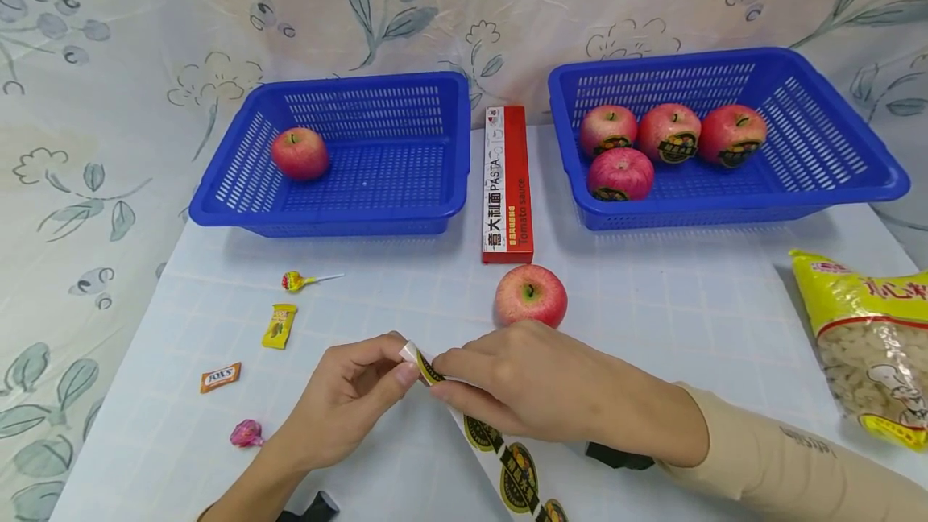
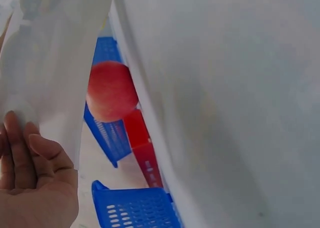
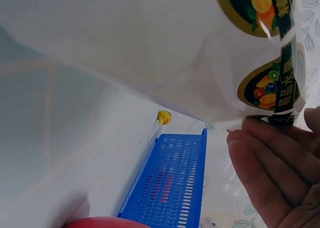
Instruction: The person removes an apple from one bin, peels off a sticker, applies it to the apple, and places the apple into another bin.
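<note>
A strip of round black-and-gold fruit stickers on white backing paper (image 1: 518, 478) slants up from the front edge of the head view. My left hand (image 1: 355, 401) pinches its upper end between thumb and index finger. Close beside it, the thumb and index finger of my right hand (image 1: 536, 381) pinch the strip at its topmost sticker (image 1: 428, 369). Printed fruit shows on the stickers (image 3: 262, 87) in the right wrist view. Just beyond the right hand sits a red apple (image 1: 531, 296) with no sticker in sight, its lower edge hidden by the knuckles.
The left blue basket (image 1: 348, 220) holds one apple (image 1: 300, 154); the right one (image 1: 725, 212) holds several stickered apples (image 1: 669, 133). Between them lies a pasta box (image 1: 509, 184). A lollipop (image 1: 293, 281) and wrapped candies (image 1: 279, 326) lie left, a yellow-topped bag (image 1: 870, 345) right.
</note>
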`<state>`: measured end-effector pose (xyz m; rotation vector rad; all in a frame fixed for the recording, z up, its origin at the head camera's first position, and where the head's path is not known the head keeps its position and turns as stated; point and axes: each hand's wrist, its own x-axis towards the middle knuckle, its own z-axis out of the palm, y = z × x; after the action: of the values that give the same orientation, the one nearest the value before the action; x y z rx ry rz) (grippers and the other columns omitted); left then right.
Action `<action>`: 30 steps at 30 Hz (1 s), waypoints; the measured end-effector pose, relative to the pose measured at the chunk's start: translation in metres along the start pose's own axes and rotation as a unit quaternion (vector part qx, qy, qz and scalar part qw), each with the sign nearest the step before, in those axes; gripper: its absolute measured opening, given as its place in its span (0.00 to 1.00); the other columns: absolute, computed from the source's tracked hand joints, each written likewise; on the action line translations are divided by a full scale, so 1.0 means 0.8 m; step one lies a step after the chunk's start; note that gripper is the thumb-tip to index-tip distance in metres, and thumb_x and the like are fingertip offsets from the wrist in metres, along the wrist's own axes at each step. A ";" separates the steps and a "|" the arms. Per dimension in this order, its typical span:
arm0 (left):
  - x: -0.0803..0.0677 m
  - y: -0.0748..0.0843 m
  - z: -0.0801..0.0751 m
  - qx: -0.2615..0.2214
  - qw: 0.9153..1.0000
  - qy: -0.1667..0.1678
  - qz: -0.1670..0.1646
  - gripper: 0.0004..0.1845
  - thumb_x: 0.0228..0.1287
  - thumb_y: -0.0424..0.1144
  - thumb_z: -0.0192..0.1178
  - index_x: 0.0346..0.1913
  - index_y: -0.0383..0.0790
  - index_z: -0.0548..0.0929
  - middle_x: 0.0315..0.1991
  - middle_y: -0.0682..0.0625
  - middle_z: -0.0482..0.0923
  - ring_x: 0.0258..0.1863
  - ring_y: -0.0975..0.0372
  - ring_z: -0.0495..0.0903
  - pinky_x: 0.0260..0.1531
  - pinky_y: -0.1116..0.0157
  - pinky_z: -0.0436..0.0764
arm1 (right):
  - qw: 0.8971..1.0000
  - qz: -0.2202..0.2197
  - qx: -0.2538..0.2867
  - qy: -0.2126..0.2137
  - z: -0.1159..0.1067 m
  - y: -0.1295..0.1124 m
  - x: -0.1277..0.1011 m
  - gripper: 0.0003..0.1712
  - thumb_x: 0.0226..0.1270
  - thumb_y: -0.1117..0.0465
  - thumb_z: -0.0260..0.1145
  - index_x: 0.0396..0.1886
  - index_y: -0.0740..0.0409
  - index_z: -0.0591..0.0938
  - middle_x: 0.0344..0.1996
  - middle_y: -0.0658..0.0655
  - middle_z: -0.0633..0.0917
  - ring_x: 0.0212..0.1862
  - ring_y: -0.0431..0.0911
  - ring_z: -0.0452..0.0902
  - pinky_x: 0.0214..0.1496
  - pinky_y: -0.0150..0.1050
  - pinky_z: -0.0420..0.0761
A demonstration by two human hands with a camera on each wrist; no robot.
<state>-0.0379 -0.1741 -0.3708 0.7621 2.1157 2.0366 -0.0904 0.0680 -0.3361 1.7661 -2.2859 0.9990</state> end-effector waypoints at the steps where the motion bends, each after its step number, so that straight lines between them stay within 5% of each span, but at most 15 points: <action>1: 0.001 0.000 0.001 0.007 1.000 -0.001 0.005 0.14 0.73 0.18 0.51 0.44 0.38 0.81 0.33 0.43 0.74 0.33 0.58 0.72 0.33 0.63 0.76 | 1.000 0.001 0.003 0.001 0.000 0.000 0.001 0.09 0.80 0.56 0.61 0.39 0.53 0.83 0.21 0.40 0.76 0.23 0.28 0.68 0.29 0.17 0.68; 10: 0.004 0.000 0.002 0.059 0.998 0.001 0.012 0.15 0.72 0.18 0.53 0.44 0.42 0.81 0.35 0.48 0.78 0.36 0.58 0.77 0.42 0.63 0.81 | 1.000 -0.007 -0.012 0.026 0.001 0.000 0.007 0.14 0.76 0.59 0.63 0.26 0.50 0.75 0.15 0.40 0.65 0.17 0.28 0.56 0.21 0.20 0.53; 19: 0.006 -0.001 -0.002 0.075 0.997 -0.004 -0.009 0.14 0.73 0.20 0.54 0.44 0.43 0.81 0.35 0.49 0.79 0.35 0.60 0.76 0.36 0.63 0.80 | 1.000 0.005 -0.025 0.018 0.001 0.001 0.007 0.08 0.70 0.65 0.63 0.29 0.51 0.78 0.15 0.40 0.66 0.17 0.28 0.55 0.20 0.20 0.51; 26: 0.000 0.001 -0.024 0.056 0.995 -0.007 -0.079 0.09 0.77 0.25 0.52 0.44 0.39 0.81 0.37 0.44 0.80 0.36 0.57 0.82 0.41 0.63 0.84 | 0.999 0.024 -0.025 0.043 -0.007 0.005 0.005 0.05 0.70 0.67 0.62 0.34 0.55 0.78 0.19 0.41 0.71 0.20 0.28 0.59 0.21 0.18 0.58; 30: -0.010 -0.001 -0.049 0.085 0.980 -0.002 -0.177 0.07 0.77 0.29 0.53 0.38 0.35 0.81 0.36 0.42 0.81 0.36 0.55 0.84 0.41 0.61 0.86 | 0.995 0.007 -0.025 0.099 -0.016 0.008 -0.002 0.09 0.78 0.64 0.55 0.37 0.55 0.81 0.23 0.43 0.76 0.23 0.29 0.66 0.27 0.18 0.67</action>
<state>-0.0477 -0.2132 -0.3699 0.3690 2.2515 1.6869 -0.0998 0.0769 -0.3292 1.5575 -2.1849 1.0572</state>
